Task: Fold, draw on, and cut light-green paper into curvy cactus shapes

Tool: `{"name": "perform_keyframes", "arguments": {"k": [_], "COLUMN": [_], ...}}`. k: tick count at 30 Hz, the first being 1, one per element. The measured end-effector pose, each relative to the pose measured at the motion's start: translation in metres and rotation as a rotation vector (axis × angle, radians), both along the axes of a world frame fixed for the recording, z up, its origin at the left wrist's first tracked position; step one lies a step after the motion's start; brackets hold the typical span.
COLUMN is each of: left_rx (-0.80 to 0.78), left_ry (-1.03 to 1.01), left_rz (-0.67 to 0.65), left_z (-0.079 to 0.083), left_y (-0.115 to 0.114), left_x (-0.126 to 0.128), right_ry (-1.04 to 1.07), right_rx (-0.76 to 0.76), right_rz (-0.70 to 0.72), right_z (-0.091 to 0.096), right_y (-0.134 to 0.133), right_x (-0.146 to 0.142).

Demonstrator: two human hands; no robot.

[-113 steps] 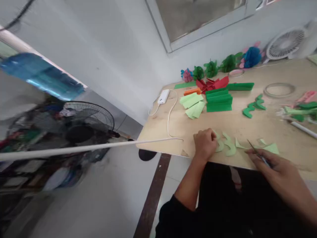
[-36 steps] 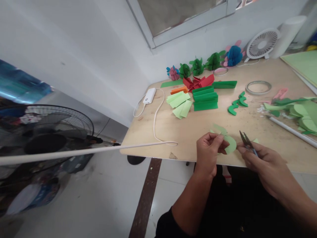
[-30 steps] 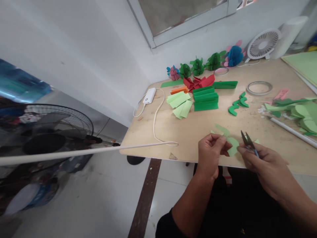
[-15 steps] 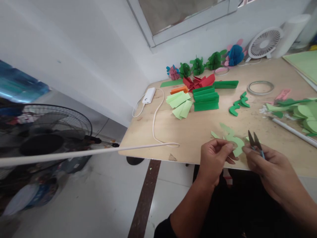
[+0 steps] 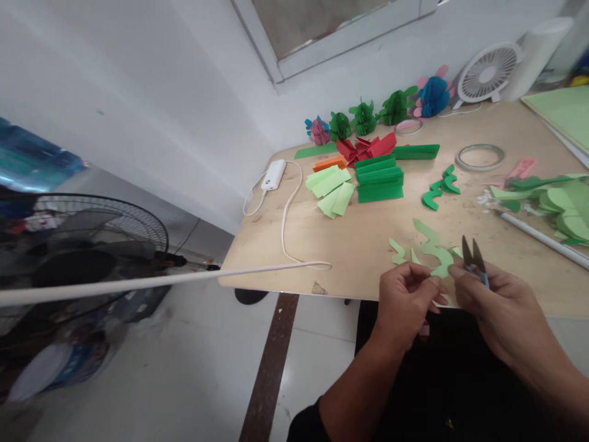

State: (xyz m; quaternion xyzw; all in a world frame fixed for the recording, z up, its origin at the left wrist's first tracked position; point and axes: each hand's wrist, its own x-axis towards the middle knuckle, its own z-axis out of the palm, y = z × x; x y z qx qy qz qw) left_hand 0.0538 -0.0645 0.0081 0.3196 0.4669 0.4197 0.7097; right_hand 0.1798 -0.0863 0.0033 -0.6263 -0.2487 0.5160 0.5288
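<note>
My left hand (image 5: 407, 298) pinches a light green paper cut-out (image 5: 440, 265) just above the near edge of the wooden table (image 5: 359, 239). My right hand (image 5: 490, 301) grips small thread snips (image 5: 473, 259), blades parted and pointing up, right beside the cut-out. More light green scraps (image 5: 396, 250) lie on the table just beyond my fingers.
Folded light green (image 5: 331, 189), dark green (image 5: 380, 179), red (image 5: 365, 147) and orange papers lie mid-table. Paper flowers (image 5: 363, 118) line the wall. A tape ring (image 5: 480, 156), white desk fan (image 5: 483, 72), power bank (image 5: 273, 175) with cable, and floor fan (image 5: 92, 245) are around.
My left hand lifted the cut-out off the table and drew it toward me over the near edge. The right hand with the snips came in close beside it. The view swung right.
</note>
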Motion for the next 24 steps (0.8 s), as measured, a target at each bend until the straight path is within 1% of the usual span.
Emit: {"name": "perform_keyframes", "arguments": {"k": [5,13,24], "left_rx": [0.002,-0.016,0.009], "left_ry": [-0.017,-0.083,-0.059], "left_rz": [0.025,0.014,0.006], "left_z": [-0.0004,0.004,0.0043], "left_y": [-0.0002,0.0004,0.0025], "left_x": [0.0002,-0.0043,-0.0077], "right_ry": [0.0,-0.033,-0.012], "right_rx": [0.011,0.022,0.016], "right_rz": [0.009,-0.034,-0.025], "right_z": [0.0004,-0.0025,-0.0006], "right_y": [-0.0009,0.0019,0.0002], "right_x": [-0.0013,-0.002,-0.0026]}}
